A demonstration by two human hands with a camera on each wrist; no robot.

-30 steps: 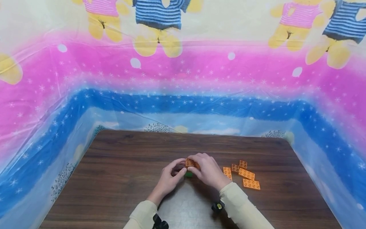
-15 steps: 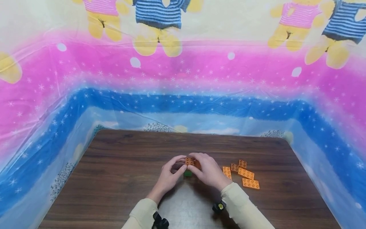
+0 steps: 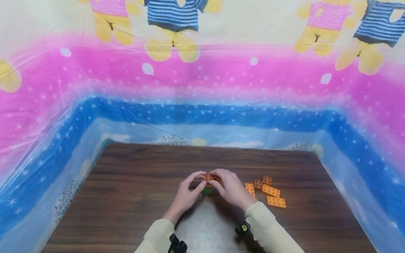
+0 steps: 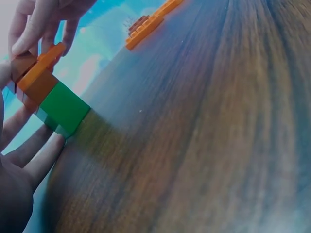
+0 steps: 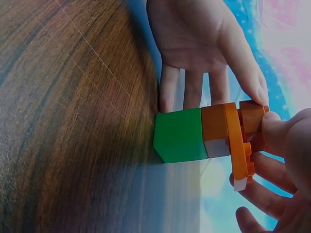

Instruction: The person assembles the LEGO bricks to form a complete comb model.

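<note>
Block stack (image 3: 208,178): upright, about midway between the left and right edges of the counter (image 3: 142,165), well apart from the far edge. From the bottom up: green block (image 5: 180,136), foot at the counter top; orange-brown block (image 5: 215,121); flat orange block (image 5: 236,145), one end overhanging toward the right hand (image 3: 230,188); small top block (image 5: 251,116).

Left hand (image 3: 186,193): grasping the stack, thumb at the small top block, other fingers reaching along the far side to the green block.

Right hand: grasping the upper part, thumb on the small top block, fingers about the overhanging end.

Loose pieces, between the right hand and the right edge: three long orange bricks, first (image 3: 250,190) just beside the right wrist, second (image 3: 271,190) farther right, third (image 3: 276,202) lowest toward the near right corner; two small bricks, (image 3: 258,184) and (image 3: 267,180), nearest the far edge.

In the way: right hand, between stack and loose pieces; pale sleeves (image 3: 269,225) and black wrist cameras (image 3: 242,228), over the near part of the counter.

Backdrop: printed cloth (image 3: 202,84), behind the far edge and along both side edges.
</note>
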